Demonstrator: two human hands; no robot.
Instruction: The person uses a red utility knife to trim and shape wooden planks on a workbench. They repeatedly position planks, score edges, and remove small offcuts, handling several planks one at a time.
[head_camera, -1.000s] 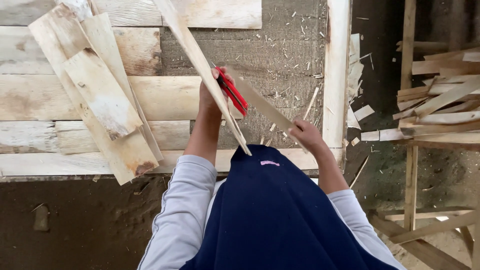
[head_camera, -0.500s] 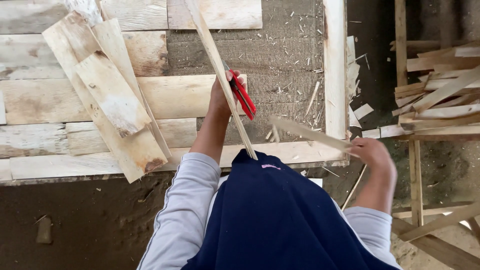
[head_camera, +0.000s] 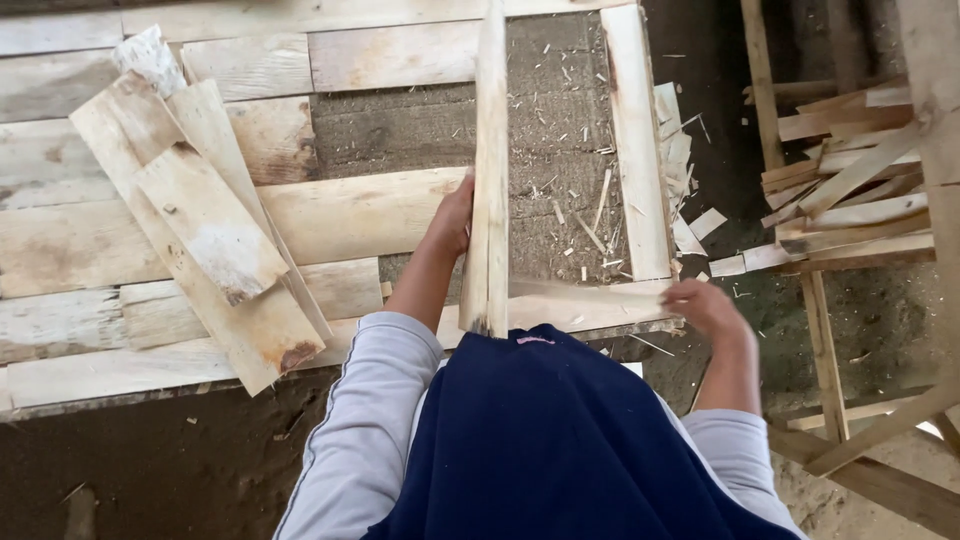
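Observation:
My left hand grips a long narrow wooden strip from its left side. The strip stands on edge, running from my chest to the top of the view over the plank workbench. No tool shows in that hand. My right hand is at the bench's front right corner with its fingers curled on the right end of a thin split-off wood sliver. The sliver lies along the front plank, reaching from the strip to that hand. Grey sleeves and a dark blue garment fill the bottom of the view.
Several short boards lie stacked aslant on the bench's left. A pale plank lies along its right side, with chips and splinters scattered beside it. Offcuts pile on a wooden frame at the right. Dirt floor below.
The long strip has swung from a slant to nearly straight ahead, and the red tool by my left hand is hidden. My right hand brought the sliver back toward the bench's front corner.

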